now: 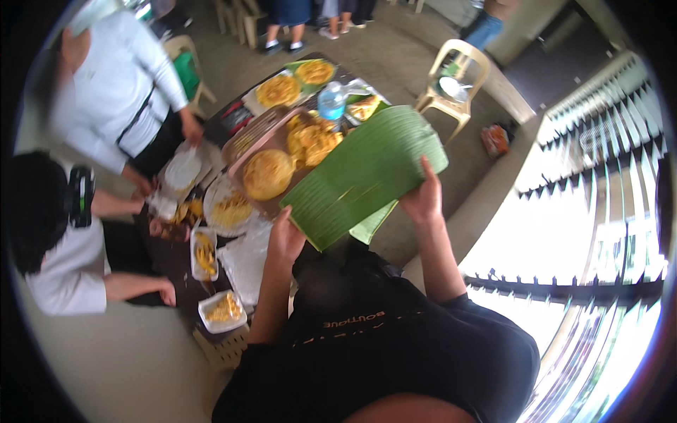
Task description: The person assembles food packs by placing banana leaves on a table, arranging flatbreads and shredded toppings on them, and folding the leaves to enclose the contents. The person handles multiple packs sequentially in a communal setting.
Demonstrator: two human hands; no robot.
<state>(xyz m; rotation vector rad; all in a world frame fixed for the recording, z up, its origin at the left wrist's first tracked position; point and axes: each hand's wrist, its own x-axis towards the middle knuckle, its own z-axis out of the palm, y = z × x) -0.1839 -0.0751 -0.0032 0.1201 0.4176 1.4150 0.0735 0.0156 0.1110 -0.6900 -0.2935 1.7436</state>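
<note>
A broad green banana leaf (374, 166) is stretched between my two hands, tilted above the table's near right side. My left hand (285, 238) grips its lower left edge, and my right hand (424, 197) pinches its right edge. A narrower leaf piece (372, 224) hangs beneath it. Partly covered behind the leaf is a pink tray (238, 171) with a round golden flatbread (269, 174) and several yellow pieces (307, 141). Beyond stands a clear plastic bottle (331, 106) with a blue part. Two round golden flatbreads (278, 91) lie on leaves at the far end.
White foam trays (205, 271) of yellow food and a plate (229, 227) lie along the table's left side. Two people (116, 92) work there, their hands over the table. A beige chair (455, 106) stands far right, a barred window (599, 211) at right.
</note>
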